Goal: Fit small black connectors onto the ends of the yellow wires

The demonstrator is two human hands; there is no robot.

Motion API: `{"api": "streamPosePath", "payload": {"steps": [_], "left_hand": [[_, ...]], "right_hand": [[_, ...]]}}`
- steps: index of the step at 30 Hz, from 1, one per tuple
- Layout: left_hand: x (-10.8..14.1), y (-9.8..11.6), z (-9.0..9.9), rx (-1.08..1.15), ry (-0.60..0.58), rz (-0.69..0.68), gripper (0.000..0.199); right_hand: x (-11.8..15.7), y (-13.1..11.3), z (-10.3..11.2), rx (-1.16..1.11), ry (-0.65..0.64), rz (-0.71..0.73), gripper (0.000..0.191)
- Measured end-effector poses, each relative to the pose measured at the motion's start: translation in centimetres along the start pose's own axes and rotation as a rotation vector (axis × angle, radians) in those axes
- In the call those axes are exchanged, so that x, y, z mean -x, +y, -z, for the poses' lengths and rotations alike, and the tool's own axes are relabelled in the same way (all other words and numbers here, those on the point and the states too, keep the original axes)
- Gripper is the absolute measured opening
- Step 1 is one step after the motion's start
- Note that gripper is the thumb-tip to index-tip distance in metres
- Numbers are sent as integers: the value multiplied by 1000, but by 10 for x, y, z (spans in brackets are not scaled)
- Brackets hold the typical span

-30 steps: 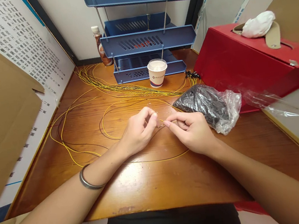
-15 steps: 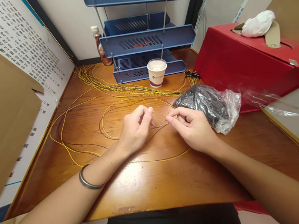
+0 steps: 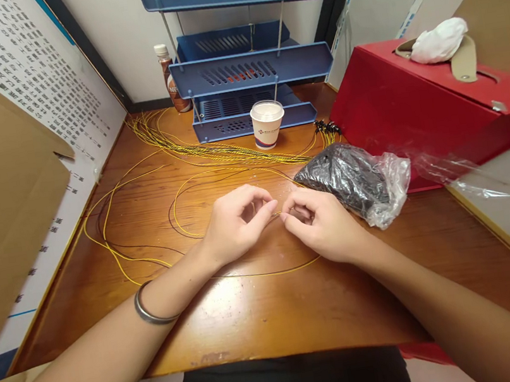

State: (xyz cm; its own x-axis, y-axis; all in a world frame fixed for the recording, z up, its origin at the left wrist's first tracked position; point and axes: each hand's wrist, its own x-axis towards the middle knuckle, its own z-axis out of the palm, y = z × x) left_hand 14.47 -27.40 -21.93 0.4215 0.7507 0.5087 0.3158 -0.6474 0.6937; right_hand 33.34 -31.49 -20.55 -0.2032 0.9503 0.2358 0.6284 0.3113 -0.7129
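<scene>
Over the middle of the wooden table (image 3: 255, 318), my left hand (image 3: 240, 220) and my right hand (image 3: 318, 225) pinch with fingertips close together. A short stretch of thin yellow wire (image 3: 278, 214) shows between the two pinches. Its end is too small to make out. From the hands, a yellow wire loop (image 3: 267, 273) runs along the table in front of me. Another loop, yellow and dark, curves round behind my left hand.
A bundle of yellow and black wires (image 3: 211, 151) lies across the back, beside a lidded paper cup (image 3: 268, 126). Blue shelves (image 3: 251, 70) and a bottle (image 3: 171, 79) stand behind. At right are a plastic bag with black contents (image 3: 343, 174) and a red box (image 3: 396, 112).
My left hand has moved right and its thumb and finger have closed on the wire. The gap between my hands has narrowed. My right hand has shifted slightly.
</scene>
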Motion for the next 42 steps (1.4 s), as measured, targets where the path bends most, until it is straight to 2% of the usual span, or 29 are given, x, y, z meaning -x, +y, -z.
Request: {"api": "streamPosePath", "payload": {"steps": [5, 9, 12, 18, 21, 25, 27, 30, 37, 42], "left_hand": [[2, -2, 1, -96, -107, -213, 13], [3, -2, 0, -123, -121, -266, 17], [3, 3, -1, -96, -127, -201, 18], [-1, 22, -7, -6, -160, 184, 16], [-3, 27, -11, 60, -207, 283, 16], [-4, 29, -18, 113, -189, 317, 17], [-3, 29, -21, 101, -150, 326, 15], [-3, 28, -22, 66, -152, 318, 13], [1, 24, -18, 62, -179, 294, 11], [2, 16, -10, 139, -74, 284, 15]], "right_hand": [[0, 0, -3, -23, -82, -34, 25], [1, 2, -5, 16, -131, 0, 25], [1, 2, -6, 47, -158, 22, 23], [2, 6, -6, 138, -182, 36, 14], [1, 9, -6, 175, -186, 34, 17], [-1, 11, -6, 197, -161, 45, 19], [-1, 13, -7, 189, -147, 58, 19], [-1, 15, -8, 186, -152, 63, 20], [-1, 18, -9, 169, -145, 128, 18], [-1, 18, -5, 219, -44, 194, 16]]}}
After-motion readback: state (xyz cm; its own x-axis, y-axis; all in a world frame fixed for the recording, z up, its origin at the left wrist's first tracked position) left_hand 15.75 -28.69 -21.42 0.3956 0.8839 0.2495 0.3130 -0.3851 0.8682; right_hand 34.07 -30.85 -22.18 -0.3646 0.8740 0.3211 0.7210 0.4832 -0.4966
